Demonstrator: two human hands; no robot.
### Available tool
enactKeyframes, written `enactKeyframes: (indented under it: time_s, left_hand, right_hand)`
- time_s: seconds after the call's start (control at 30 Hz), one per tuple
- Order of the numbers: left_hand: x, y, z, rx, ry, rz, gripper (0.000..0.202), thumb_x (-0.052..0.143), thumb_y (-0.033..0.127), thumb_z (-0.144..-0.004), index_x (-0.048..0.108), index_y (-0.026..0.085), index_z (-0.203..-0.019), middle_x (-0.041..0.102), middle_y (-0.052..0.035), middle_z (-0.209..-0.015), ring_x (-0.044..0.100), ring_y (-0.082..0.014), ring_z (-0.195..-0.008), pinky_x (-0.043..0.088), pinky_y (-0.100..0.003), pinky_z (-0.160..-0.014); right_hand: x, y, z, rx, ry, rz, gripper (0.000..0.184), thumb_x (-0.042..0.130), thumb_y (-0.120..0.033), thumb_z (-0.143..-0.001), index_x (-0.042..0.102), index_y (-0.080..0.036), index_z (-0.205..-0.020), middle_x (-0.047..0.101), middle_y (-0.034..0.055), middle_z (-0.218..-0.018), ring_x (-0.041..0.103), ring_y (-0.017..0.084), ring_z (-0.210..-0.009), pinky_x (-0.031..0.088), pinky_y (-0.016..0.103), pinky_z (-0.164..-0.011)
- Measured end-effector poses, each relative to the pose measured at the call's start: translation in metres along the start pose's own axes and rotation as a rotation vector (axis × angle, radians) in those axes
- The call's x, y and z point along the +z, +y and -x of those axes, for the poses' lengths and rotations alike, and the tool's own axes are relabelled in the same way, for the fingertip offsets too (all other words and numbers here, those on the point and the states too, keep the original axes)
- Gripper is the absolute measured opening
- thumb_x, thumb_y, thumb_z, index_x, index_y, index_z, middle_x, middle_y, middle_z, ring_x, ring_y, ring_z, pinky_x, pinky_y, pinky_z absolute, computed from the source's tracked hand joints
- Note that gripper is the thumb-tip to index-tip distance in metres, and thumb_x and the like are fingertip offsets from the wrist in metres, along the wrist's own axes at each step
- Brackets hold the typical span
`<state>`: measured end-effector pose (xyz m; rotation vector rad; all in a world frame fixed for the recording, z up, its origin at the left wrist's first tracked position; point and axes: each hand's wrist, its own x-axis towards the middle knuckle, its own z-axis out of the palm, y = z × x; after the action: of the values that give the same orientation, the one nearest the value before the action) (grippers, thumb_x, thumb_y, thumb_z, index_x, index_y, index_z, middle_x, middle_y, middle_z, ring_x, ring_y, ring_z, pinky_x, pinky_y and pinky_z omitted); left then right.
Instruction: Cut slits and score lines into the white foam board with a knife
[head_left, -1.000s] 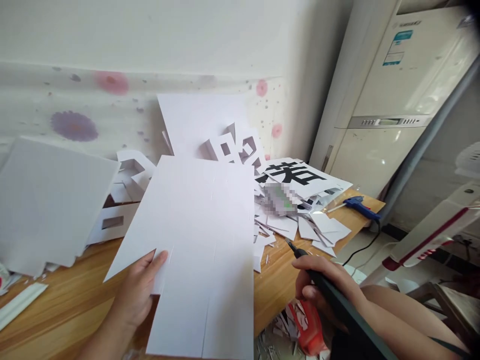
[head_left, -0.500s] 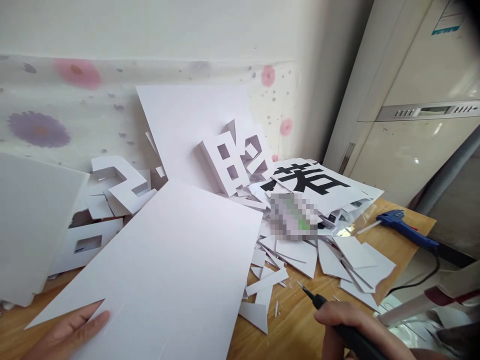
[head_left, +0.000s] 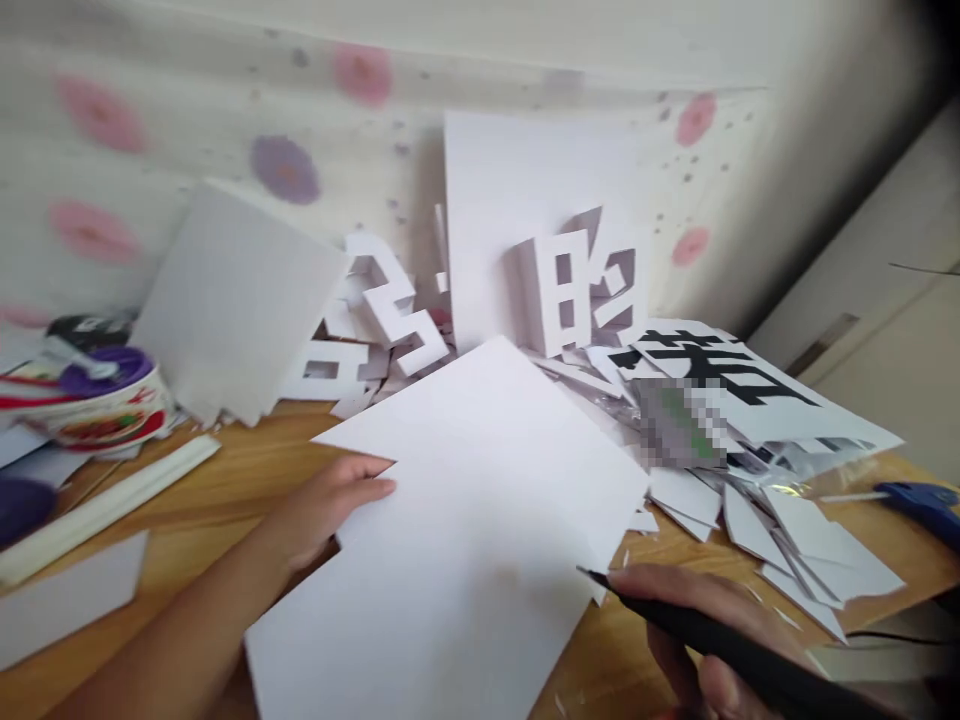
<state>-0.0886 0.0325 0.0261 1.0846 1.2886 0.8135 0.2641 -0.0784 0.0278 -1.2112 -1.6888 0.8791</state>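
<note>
Head-cam view down onto a cluttered wooden tabletop [head_left: 225, 480] against a wall w/ faded flower print [head_left: 285, 170]; picture slightly blurred.

Centre: large white sheet [head_left: 465, 520] lies at an angle across the tabletop, far corner toward the wall, near end reaching the lower edge of view. Left hand [head_left: 330, 505] has it at the left edge. One digit lies on top and the rest seem tucked under, so the grip looks like a loose pinch, not a clamp. Right hand [head_left: 705, 595] is closed round a slim black pen-like tool [head_left: 750, 650], held like a pencil. Its fine tip sits just at the sheet's right edge, touching or nearly so; can't tell which.

Around: cut-out white block characters [head_left: 570, 290] stand by the wall, a plain white board [head_left: 232, 300] leans left of them, and a printed sheet w/ a bold black character [head_left: 720, 370] tops a heap of white offcuts [head_left: 795, 540] at right. Blue glue gun [head_left: 919, 500] at far right; red-printed bowl [head_left: 97, 405] at far left; long white strip [head_left: 105, 505] near it.

Step in hand, as I judge it: positioning, w/ the sheet being steadied and the tip brought to its edge; no fresh mark visible near the tip. Working the tool along the sheet from here would call for the sheet pressed flat, the left hand kept clear of the tip's path, and the offcuts beside the right edge kept out of the way.
</note>
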Motion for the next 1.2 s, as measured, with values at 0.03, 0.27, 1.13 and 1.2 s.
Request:
enactKeyframes:
  time_s: [0.03,0.27,1.13,1.2]
  left_hand:
    - [-0.001,-0.001,0.003,0.018,-0.021,0.007,0.022,0.076,0.033,-0.071,0.078,0.018,-0.087,0.076,-0.0084,-0.078,0.068,-0.0216,-0.064,0.051,-0.027,-0.057]
    - [-0.003,-0.001,0.017,0.093,-0.228,-0.193,0.026,0.076,0.031,-0.064,0.077,0.021,-0.088,0.076,-0.0075,-0.087,0.068,-0.0257,-0.076,0.051,-0.031,-0.063]
    - [0.013,-0.034,-0.013,0.335,-0.054,-0.674,0.026,0.049,0.038,-0.086,0.048,0.021,-0.067,0.057,-0.0015,-0.071,0.051,-0.0191,-0.068,0.032,-0.030,-0.059]
    - [0.013,-0.036,-0.016,0.343,-0.050,-0.712,0.026,0.048,0.039,-0.087,0.048,0.022,-0.067,0.058,-0.0014,-0.071,0.051,-0.0193,-0.067,0.032,-0.030,-0.058]
  right_hand:
    - [0.002,-0.005,-0.005,-0.011,0.001,0.046,0.037,0.063,-0.058,-0.081,0.073,-0.033,-0.106,0.069,0.0070,-0.071,0.064,0.021,-0.057,0.052,0.030,-0.052]
    - [0.087,-0.018,-0.030,0.063,0.086,-0.354,0.023,0.067,-0.042,-0.084,0.070,-0.027,-0.101,0.063,-0.0006,-0.059,0.058,0.017,-0.051,0.049,0.031,-0.051]
    - [0.170,-0.020,-0.029,0.052,0.106,0.046,0.020,0.065,-0.032,-0.082,0.063,-0.027,-0.102,0.071,-0.0023,-0.069,0.067,0.018,-0.060,0.049,0.029,-0.055]
    - [0.171,-0.022,-0.030,0.053,0.102,0.054,0.020,0.064,-0.030,-0.082,0.063,-0.026,-0.101,0.071,-0.0021,-0.070,0.068,0.017,-0.061,0.050,0.028,-0.054]
